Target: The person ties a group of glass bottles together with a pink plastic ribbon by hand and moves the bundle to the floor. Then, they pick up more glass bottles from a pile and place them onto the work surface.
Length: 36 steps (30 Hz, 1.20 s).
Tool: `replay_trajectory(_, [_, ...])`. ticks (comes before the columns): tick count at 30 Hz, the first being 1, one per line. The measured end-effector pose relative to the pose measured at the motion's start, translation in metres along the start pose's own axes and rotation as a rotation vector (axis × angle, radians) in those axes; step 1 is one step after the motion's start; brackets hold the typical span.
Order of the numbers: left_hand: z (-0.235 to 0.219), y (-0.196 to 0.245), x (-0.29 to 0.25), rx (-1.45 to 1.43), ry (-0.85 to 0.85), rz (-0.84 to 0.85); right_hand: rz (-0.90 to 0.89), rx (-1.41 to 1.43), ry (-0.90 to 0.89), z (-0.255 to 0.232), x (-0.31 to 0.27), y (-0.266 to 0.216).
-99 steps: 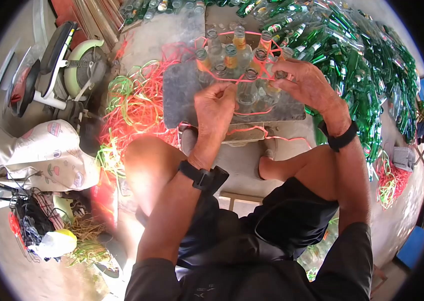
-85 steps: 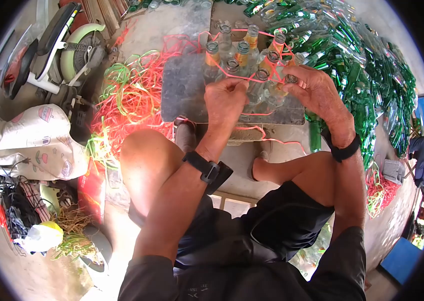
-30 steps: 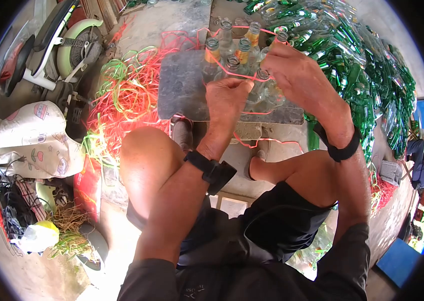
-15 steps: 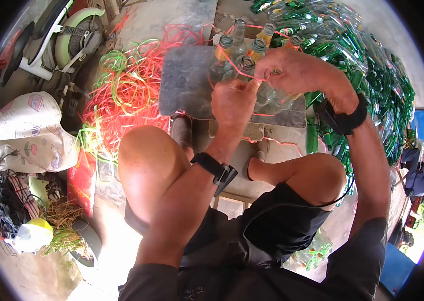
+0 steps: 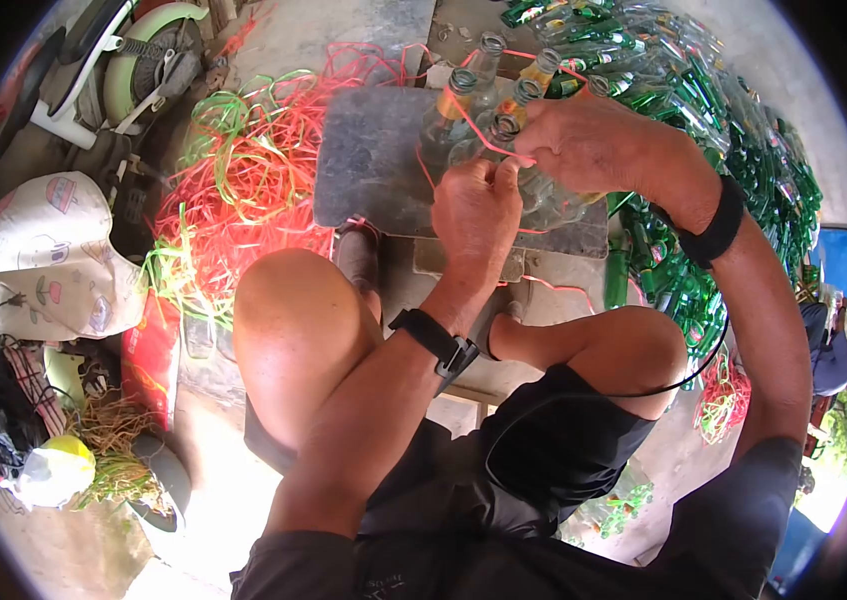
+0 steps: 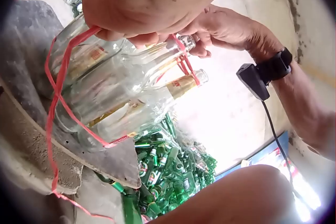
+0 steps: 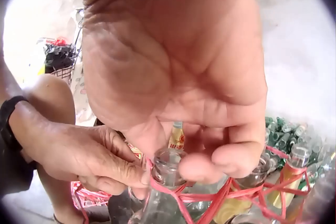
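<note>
Clear glass bottles (image 5: 484,62) stand grouped on a dark slab (image 5: 368,165), with pink-red strap (image 6: 59,82) around and between their necks. My left hand (image 5: 476,210) pinches the strap between thumb and forefinger at the near side of the group. Just right of it, my right hand (image 5: 603,145) is bent over the bottle necks. In the right wrist view the fingers of my right hand (image 7: 210,150) curl down beside a bottle mouth (image 7: 169,157), and strap (image 7: 210,198) crosses below them. Whether those fingertips hold strap is hidden.
Green bottles (image 5: 683,110) are heaped at the right and back. Tangled pink and green strap (image 5: 233,190) lies left of the slab. Further left are a wheeled machine (image 5: 148,75) and a printed cloth (image 5: 43,260). My knees flank the near side.
My right hand has moved in toward my left hand, its wrist bending and elbow swinging outward. My left hand still pinches strap. The bottles appear slightly further right as the head view shifted.
</note>
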State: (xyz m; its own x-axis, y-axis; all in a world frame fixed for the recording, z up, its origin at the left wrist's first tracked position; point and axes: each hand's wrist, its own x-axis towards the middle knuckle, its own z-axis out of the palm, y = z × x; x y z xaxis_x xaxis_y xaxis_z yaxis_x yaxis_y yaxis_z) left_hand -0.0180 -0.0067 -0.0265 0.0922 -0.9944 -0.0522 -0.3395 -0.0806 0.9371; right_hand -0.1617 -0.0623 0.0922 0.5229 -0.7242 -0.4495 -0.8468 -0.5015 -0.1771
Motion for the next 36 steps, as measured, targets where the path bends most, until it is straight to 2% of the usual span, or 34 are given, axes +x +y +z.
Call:
replay_trajectory(2, [-0.001,0.0,0.0,0.005,-0.028,-0.03,-0.106,-0.308,0.077,0.001,0.0,-0.001])
replay_trajectory(3, [0.0,0.0,0.0,0.002,-0.027,-0.03,-0.106,-0.311,0.075,0.002,-0.002,-0.002])
replay_trajectory(5, [0.0,-0.002,0.0,-0.023,0.015,-0.024,-0.161,-0.412,0.211,0.005,-0.005,-0.005])
replay_trajectory(11, [-0.005,-0.001,0.0,-0.05,-0.015,-0.048,-0.168,-0.583,0.296,0.001,-0.011,-0.012])
replay_trajectory(14, [-0.003,0.0,-0.004,-0.039,0.016,-0.021,-0.247,-0.57,0.269,-0.004,-0.012,-0.004])
replay_trajectory(18, [-0.001,0.002,-0.006,-0.051,0.024,-0.017,-0.25,-0.616,0.286,-0.007,-0.015,-0.007])
replay_trajectory(20, [-0.002,0.006,-0.007,-0.055,-0.012,-0.057,-0.224,-0.652,0.255,-0.01,-0.014,-0.009])
replay_trajectory(24, [0.003,0.004,-0.008,-0.112,0.007,-0.016,-0.224,-0.685,0.238,-0.018,-0.015,-0.01])
replay_trajectory(26, [0.001,0.008,-0.006,-0.04,-0.065,-0.019,-0.169,-0.731,0.228,-0.021,-0.014,-0.007])
replay_trajectory(30, [0.004,0.007,-0.008,-0.124,-0.02,0.004,-0.142,-0.764,0.227,-0.032,-0.012,0.009])
replay_trajectory(36, [0.004,0.01,-0.01,-0.213,0.002,0.056,-0.091,-0.563,0.278,-0.042,-0.01,0.017])
